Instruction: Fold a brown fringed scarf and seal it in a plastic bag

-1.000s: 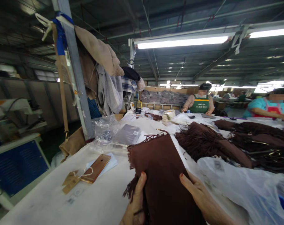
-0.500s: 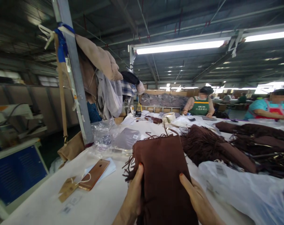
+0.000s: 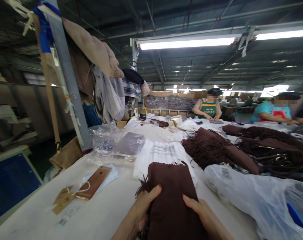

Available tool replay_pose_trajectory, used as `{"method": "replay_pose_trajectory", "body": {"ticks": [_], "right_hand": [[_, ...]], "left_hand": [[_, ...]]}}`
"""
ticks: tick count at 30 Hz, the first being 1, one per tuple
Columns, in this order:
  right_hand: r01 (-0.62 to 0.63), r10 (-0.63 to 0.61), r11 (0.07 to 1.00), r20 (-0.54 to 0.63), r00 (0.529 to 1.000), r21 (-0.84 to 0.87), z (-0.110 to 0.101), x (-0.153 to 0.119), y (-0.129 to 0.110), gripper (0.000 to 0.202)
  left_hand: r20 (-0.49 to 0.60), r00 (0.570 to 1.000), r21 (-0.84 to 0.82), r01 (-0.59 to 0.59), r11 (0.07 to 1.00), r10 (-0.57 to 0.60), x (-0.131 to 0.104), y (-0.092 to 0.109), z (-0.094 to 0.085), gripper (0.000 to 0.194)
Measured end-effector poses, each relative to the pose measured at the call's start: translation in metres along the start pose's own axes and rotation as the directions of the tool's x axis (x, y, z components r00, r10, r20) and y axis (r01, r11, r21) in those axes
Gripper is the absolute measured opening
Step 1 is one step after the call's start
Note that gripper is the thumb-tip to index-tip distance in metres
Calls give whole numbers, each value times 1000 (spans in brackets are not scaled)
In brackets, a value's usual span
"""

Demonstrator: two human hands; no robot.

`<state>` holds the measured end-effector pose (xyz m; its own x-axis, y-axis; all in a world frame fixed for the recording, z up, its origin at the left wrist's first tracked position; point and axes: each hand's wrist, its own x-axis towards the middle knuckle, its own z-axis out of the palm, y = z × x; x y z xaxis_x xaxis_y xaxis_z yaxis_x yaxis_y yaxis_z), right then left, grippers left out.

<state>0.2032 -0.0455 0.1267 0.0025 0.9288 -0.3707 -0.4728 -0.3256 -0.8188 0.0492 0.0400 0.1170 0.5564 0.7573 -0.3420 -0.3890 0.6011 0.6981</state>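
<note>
Dim factory hall, dark roof beams [image 3: 216, 13], tube lights [image 3: 186, 43] overhead beyond the hands, grey post [image 3: 66, 83] hung with clothes up left, long white table [image 3: 111, 206], blue machine [image 3: 11, 180] far left, two workers [image 3: 207, 108] across the table

White lettering runs across the chest of a co-worker's green apron [image 3: 208, 109], too small to make out. Barcode stickers sit on the clear plastic bag [image 3: 225, 173] and on the grey packet [image 3: 139, 141]; their digits cannot be read. No other writing is legible.
</note>
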Motion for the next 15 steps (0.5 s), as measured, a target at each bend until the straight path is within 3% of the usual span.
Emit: {"method": "replay_pose_trajectory", "body": {"ticks": [2,4,6,8,9,10,11,12,13,14,15], "right_hand": [[9,-10,1000,-37,999,-28,-2,1,10,44],[94,-115,976,-102,988,-195,-6,-2,20,48],[204,-300,870,-154,941,-449,-16,-9,27,49],[286,-505,689,-159,848,-666,-31,-19,31,42],[331,-641,543,-127,757,-772,-39,-24,30,37],[364,-780,337,-41,624,-869,-47,-28,27,31],[365,-878,66,120,463,-929,-53,-32,22,30],[322,-887,-244,345,307,-915,-57,-35,16,32],[262,-800,-511,564,204,-819,-57,-38,9,34],[228,-664,-692,728,169,-684,-55,-40,0,35],[226,-523,-803,834,177,-552,-50,-42,-8,35]], "left_hand": [[135,991,57,9,998,-17,-2,0,-5,56],[175,979,90,93,992,-108,-1,1,-12,49],[178,954,94,226,970,-240,2,5,-19,40],[194,921,106,323,940,-339,6,10,-24,38],[209,909,116,344,932,-362,7,14,-26,38],[222,900,127,354,926,-375,8,17,-26,39],[232,893,137,363,922,-386,9,20,-26,40],[238,884,148,377,914,-403,10,23,-25,39],[244,871,157,397,904,-425,11,24,-23,38],[254,859,170,413,895,-445,12,25,-20,38],[270,846,194,420,887,-459,14,24,-16,37]]}}
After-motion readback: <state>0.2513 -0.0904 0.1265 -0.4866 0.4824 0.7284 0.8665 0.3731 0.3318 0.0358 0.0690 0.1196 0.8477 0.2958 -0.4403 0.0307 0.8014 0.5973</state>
